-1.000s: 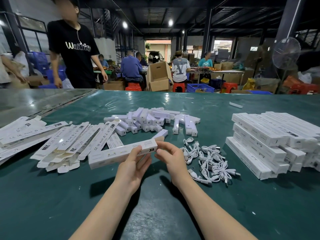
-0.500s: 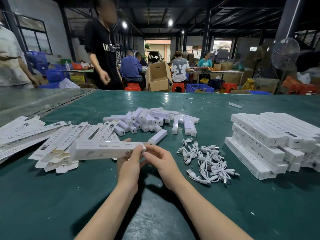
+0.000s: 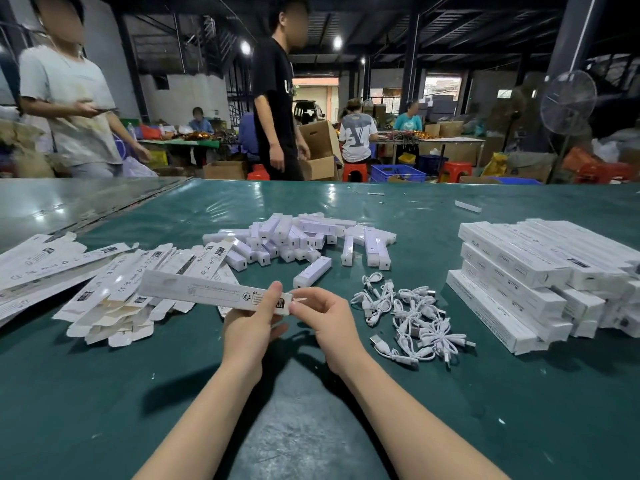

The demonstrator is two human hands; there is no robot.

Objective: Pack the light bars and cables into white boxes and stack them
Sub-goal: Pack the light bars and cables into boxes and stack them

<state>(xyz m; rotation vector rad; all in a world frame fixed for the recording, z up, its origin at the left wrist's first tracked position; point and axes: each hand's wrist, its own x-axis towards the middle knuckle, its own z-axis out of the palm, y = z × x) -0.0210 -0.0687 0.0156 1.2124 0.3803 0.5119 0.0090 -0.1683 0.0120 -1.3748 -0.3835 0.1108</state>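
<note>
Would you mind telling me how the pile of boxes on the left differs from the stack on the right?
The left pile holds flattened boxes with loose flaps, scattered untidily; the right stack holds squared-up, closed boxes in neat layers. Both are white and printed.

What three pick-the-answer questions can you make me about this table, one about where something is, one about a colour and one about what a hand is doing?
1. Where are the cables? A. on the table, left of the stack B. on top of the stack C. on the floor
2. What colour is the table? A. red B. green C. yellow
3. What does the left hand hold? A. a cable B. nothing C. a box
Answers: 1 A, they lie between the right hand and the stack. 2 B, its top is dark green. 3 C, its thumb and fingers grip the long white box.
</note>
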